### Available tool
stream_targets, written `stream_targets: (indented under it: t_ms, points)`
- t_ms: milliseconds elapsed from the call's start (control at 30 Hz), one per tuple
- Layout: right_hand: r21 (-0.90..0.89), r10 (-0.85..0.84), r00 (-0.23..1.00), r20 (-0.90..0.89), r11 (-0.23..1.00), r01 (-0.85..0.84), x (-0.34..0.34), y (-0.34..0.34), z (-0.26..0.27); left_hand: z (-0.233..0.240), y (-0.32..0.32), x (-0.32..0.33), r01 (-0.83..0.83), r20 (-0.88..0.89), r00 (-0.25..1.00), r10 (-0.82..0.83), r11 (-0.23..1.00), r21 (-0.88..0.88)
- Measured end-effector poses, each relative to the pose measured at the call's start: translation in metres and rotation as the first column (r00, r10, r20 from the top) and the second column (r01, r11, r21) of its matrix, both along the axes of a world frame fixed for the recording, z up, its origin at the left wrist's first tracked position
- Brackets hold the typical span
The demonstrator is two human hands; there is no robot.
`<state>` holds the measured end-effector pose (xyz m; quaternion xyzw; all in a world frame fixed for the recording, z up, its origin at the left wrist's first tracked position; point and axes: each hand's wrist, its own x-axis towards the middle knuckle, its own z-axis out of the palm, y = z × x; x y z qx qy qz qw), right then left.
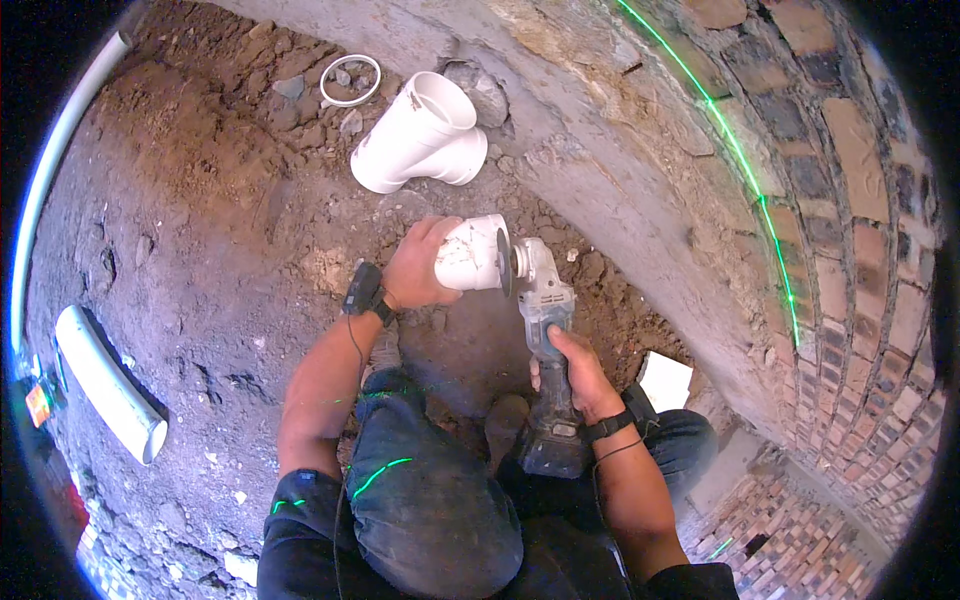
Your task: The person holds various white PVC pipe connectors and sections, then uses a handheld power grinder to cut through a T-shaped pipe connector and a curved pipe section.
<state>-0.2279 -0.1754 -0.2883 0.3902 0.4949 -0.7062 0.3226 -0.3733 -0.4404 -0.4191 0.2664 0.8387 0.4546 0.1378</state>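
Note:
My left hand (421, 262) grips a short white plastic pipe piece (466, 255), scuffed with dirt, from its left side. In my right hand (582, 367) is a cordless angle grinder (549, 315), my thumb lying along its body and the battery end pointing down toward my lap. The grinder's dark disc (505, 261) stands upright against the right end of the pipe piece. Whether the disc is spinning cannot be told. Just beyond my hands, a white plastic wye pipe fitting (420, 139) rests on the dirt.
A white ring (351, 80) lies on the soil by the wye. To the left are a short white pipe (112, 386) and a long pipe (46, 172). A concrete footing (600, 202) and brick wall (832, 225) with a green laser line run along the right, near a white scrap (664, 381).

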Motion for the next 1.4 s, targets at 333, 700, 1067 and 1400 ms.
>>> stream_targets:
  t_ms: [333,700,1067,1400]
  points:
    - [-0.001,0.005,1.0,0.009,1.0,-0.005,-0.003,0.0,-0.002,-0.001,0.0,0.0,-0.004,-0.011,1.0,0.004,1.0,0.014]
    - [-0.044,-0.047,0.998,0.037,0.998,0.049,-0.013,-0.001,-0.002,-0.004,-0.001,0.002,0.024,0.069,0.997,-0.022,0.999,-0.03]
    - [-0.022,-0.02,0.999,0.042,1.0,0.021,-0.017,0.0,-0.003,-0.008,-0.001,0.007,-0.025,0.046,0.999,0.026,0.999,-0.023]
    - [-0.036,0.022,0.998,0.065,0.999,-0.02,-0.006,0.006,-0.002,-0.005,-0.002,0.009,-0.048,-0.026,0.998,0.049,0.999,0.021]
